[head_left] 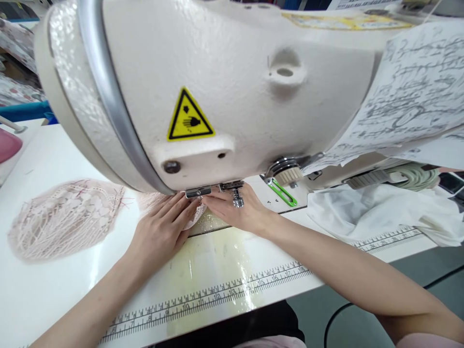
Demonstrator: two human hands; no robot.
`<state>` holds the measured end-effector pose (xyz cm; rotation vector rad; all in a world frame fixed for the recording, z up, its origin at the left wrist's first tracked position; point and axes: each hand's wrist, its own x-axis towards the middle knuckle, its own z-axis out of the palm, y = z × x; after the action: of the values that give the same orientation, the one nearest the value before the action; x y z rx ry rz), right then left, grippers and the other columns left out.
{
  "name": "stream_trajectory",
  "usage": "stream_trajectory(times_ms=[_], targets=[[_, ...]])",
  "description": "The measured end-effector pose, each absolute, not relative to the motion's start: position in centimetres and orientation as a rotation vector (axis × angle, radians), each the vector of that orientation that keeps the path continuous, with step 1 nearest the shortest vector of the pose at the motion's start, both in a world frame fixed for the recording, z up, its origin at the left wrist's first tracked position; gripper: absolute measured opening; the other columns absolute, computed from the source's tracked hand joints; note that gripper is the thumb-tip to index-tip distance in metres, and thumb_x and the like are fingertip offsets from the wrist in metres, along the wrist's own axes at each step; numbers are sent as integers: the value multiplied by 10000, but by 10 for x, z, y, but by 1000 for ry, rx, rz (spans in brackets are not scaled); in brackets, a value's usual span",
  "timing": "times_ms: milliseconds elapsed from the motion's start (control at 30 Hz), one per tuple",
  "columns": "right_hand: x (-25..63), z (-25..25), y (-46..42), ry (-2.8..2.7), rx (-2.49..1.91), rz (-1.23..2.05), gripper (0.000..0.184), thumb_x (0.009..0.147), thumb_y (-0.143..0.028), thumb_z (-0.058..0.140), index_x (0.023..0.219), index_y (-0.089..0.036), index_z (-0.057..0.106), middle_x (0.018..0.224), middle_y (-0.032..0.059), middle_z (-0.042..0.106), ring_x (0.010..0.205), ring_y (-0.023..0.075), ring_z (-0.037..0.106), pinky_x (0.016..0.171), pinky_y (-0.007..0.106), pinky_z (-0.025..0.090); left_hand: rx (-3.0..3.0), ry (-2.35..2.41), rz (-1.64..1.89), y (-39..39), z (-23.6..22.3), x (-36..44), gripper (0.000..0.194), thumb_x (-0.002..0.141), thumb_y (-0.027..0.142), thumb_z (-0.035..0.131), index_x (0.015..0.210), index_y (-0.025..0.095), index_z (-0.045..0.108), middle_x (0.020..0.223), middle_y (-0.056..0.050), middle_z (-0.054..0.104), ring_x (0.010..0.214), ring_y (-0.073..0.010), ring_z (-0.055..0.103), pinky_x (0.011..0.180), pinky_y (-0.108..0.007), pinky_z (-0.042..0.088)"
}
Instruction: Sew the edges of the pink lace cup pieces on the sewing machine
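Observation:
A piece of pale pink lace fabric lies under the head of a white sewing machine. My left hand rests palm down on that lace, its fingers stretched out flat towards the needle area. From the other side my right hand reaches in, fingertips together at the lace's edge beside my left fingers. Part of the right fingers is hidden behind the machine's metal presser parts and screw. The needle itself cannot be made out. Another oval lace piece with loose red threads lies flat to the left.
A printed ruler strip runs along the table's front edge. At right are crumpled white cloth, a bright green slotted piece and a coiled pale cord. Handwritten paper hangs on the machine. A pink object stands far left.

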<state>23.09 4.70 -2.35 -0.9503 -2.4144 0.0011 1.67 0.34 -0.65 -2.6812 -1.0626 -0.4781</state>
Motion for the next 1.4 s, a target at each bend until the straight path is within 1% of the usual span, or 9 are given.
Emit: stream_trajectory(times_ms=[200, 333, 433, 600, 767, 867, 1067, 1300, 1400], targets=[[237, -11, 38, -2414, -761, -446, 266, 856, 21, 473, 765, -192, 603, 733, -75, 656, 638, 77, 538, 704, 276, 413, -2760, -907, -548, 3, 2, 17, 259, 897, 94, 478, 1122, 116, 605, 1231, -100, 656, 1130, -228, 632, 975, -407, 543], [231, -8, 31, -2372, -812, -576, 323, 852, 52, 455, 712, -205, 592, 711, -87, 639, 619, 74, 498, 798, 279, 425, -2748, -950, -566, 4, 4, 16, 219, 897, 96, 471, 1063, 124, 611, 1162, -100, 692, 1076, -228, 661, 972, -422, 549], [228, -10, 27, -2324, -790, -634, 293, 865, 18, 466, 771, -214, 618, 782, -89, 669, 609, 73, 470, 810, 280, 431, -2747, -983, -560, 5, 4, 13, 249, 882, 88, 478, 1094, 123, 605, 1157, -105, 693, 1071, -233, 664, 977, -430, 548], [226, -18, 27, -2338, -703, -482, 244, 883, -14, 457, 808, -191, 607, 809, -56, 659, 824, 83, 536, 771, 264, 396, -2748, -1019, -559, 7, 1, 8, 335, 860, 69, 458, 1162, 124, 591, 1165, -105, 691, 1069, -238, 664, 962, -429, 558], [222, -16, 28, -2373, -708, -199, 178, 928, -114, 448, 864, -191, 596, 803, -28, 646, 770, 103, 521, 642, 251, 355, -2773, -1071, -565, 8, 1, 9, 376, 872, 108, 461, 1227, 161, 573, 1200, -88, 677, 1077, -240, 660, 942, -429, 564], [221, -15, 30, -2367, -649, -169, 150, 937, -150, 465, 907, -189, 606, 823, -20, 643, 820, 114, 537, 665, 251, 378, -2762, -1068, -573, 7, 3, 11, 321, 884, 158, 493, 1187, 131, 593, 1190, -116, 678, 1066, -248, 664, 951, -428, 556], [221, -20, 31, -2406, -584, -153, 215, 922, -109, 482, 762, -197, 595, 827, -37, 640, 823, 103, 536, 715, 246, 407, -2757, -999, -609, 5, 8, 9, 220, 865, 159, 562, 1074, 122, 621, 1202, -124, 670, 1108, -240, 643, 985, -403, 538], [220, -23, 29, -2395, -667, -85, 119, 939, -182, 495, 968, -190, 611, 991, -1, 664, 876, 111, 549, 766, 264, 432, -2706, -854, -651, 1, 11, 6, 221, 825, 94, 623, 1043, 128, 633, 1164, -116, 689, 1105, -243, 644, 1002, -416, 530], [220, -28, 30, -2395, -662, -112, 138, 921, -134, 510, 879, -207, 619, 966, -17, 667, 872, 107, 552, 790, 267, 424, -2708, -869, -672, 1, 11, 8, 215, 842, 103, 607, 1054, 133, 628, 1173, -114, 684, 1110, -234, 642, 1009, -404, 527]])
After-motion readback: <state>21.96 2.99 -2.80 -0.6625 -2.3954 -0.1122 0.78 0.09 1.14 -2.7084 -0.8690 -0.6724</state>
